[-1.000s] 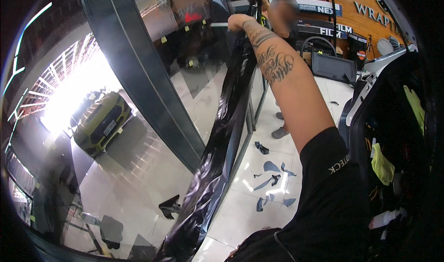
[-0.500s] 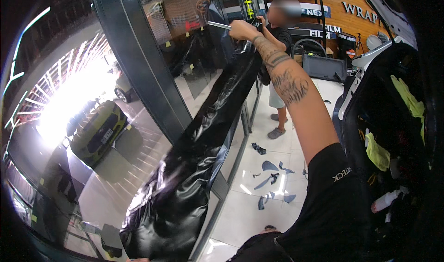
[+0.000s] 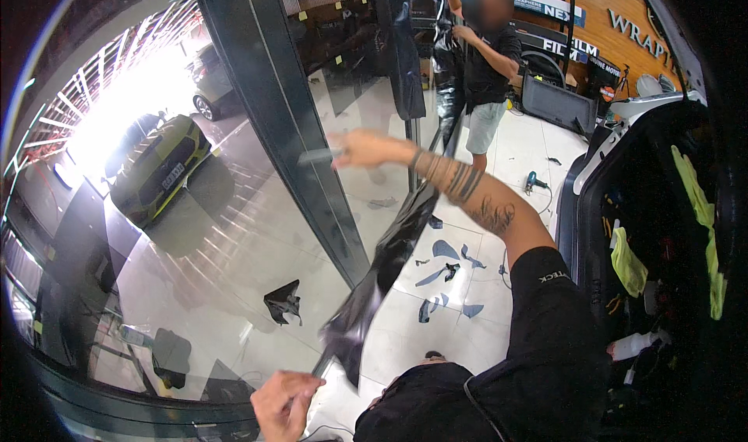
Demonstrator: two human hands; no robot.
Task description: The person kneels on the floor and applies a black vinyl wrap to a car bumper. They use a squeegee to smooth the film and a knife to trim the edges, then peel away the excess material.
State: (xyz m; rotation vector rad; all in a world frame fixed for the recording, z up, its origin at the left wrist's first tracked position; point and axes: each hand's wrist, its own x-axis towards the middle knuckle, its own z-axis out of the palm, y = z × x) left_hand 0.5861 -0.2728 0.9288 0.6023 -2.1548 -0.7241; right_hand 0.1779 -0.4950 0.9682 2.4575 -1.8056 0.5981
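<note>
A long strip of glossy black film (image 3: 407,225) runs slantwise from the far end of the glass wall down toward me. Its near end narrows to a corner pinched in the fingers of my left hand (image 3: 282,404) at the lower edge. My right hand (image 3: 372,147), arm stretched forward, is closed on a slim silver knife-like tool (image 3: 318,157), blurred by motion, in front of the dark frame post. At the far end another person (image 3: 491,68) in a black shirt grips the film with both hands, one above the other.
Left stands a glass wall with a dark post (image 3: 284,91); cars show in it. Film scraps (image 3: 446,274) lie on the white tiles, near a teal corded tool (image 3: 534,182). At right is an open vehicle (image 3: 584,169) with yellow-green cloths (image 3: 628,263) and a bottle (image 3: 635,345).
The wide film has swung off the glass and gathered into a narrow, hanging strip. My right hand has come down and nearer with the tool. My left hand has risen into view.
</note>
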